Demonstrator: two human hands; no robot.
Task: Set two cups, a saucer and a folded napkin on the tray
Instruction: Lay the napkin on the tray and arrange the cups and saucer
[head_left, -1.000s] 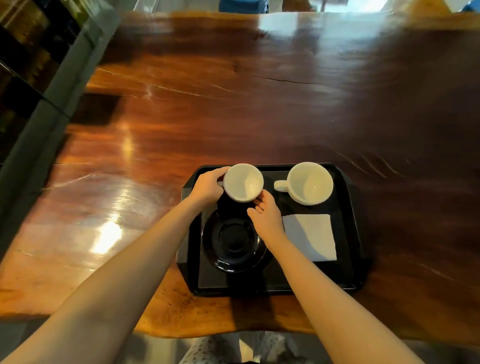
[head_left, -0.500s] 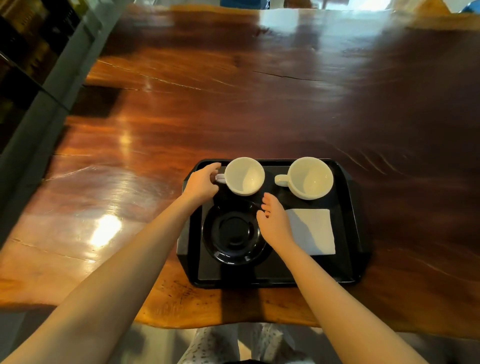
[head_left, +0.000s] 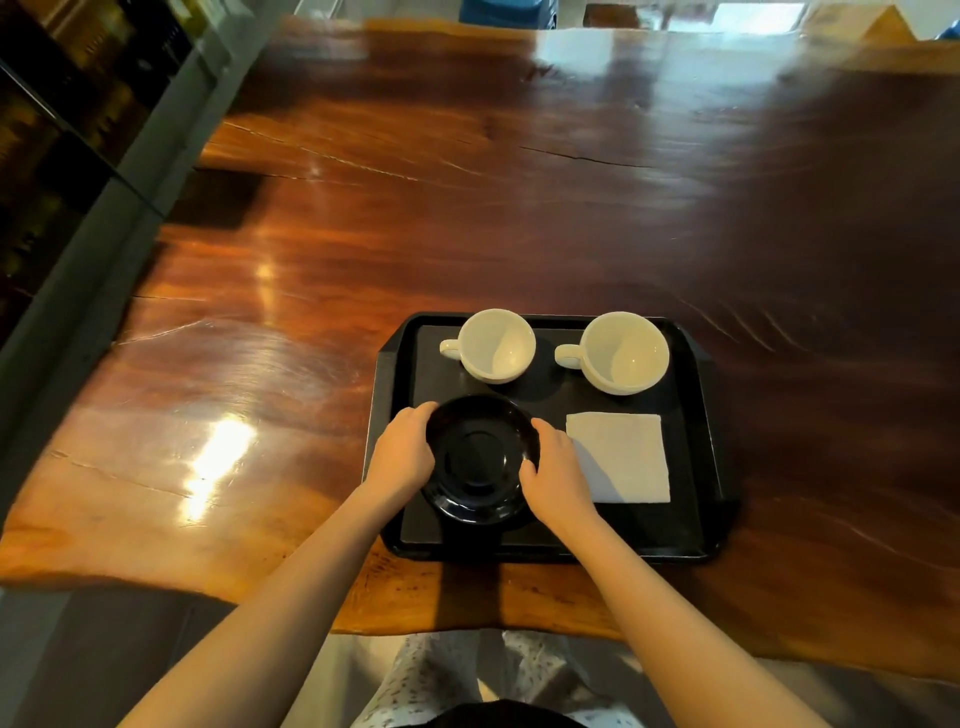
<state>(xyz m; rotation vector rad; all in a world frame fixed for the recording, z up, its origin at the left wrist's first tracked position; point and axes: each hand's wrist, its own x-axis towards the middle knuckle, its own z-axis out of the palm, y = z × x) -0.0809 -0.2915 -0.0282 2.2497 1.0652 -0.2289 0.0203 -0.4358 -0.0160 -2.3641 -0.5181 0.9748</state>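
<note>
both hands: left hand (head_left: 402, 457), right hand (head_left: 557, 474) gripping saucer (head_left: 478, 460) rim

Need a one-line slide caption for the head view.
Both hands, left hand and right hand, grip black saucer on tray beside two white cups and napkin.

**One head view, steep downward**

Single wide-angle camera looks forward and down from the wearer's head. Tray (head_left: 696, 447) sits close, lower centre-right of frame; table (head_left: 467, 208) fills the rest, bowed at the edges.
</note>
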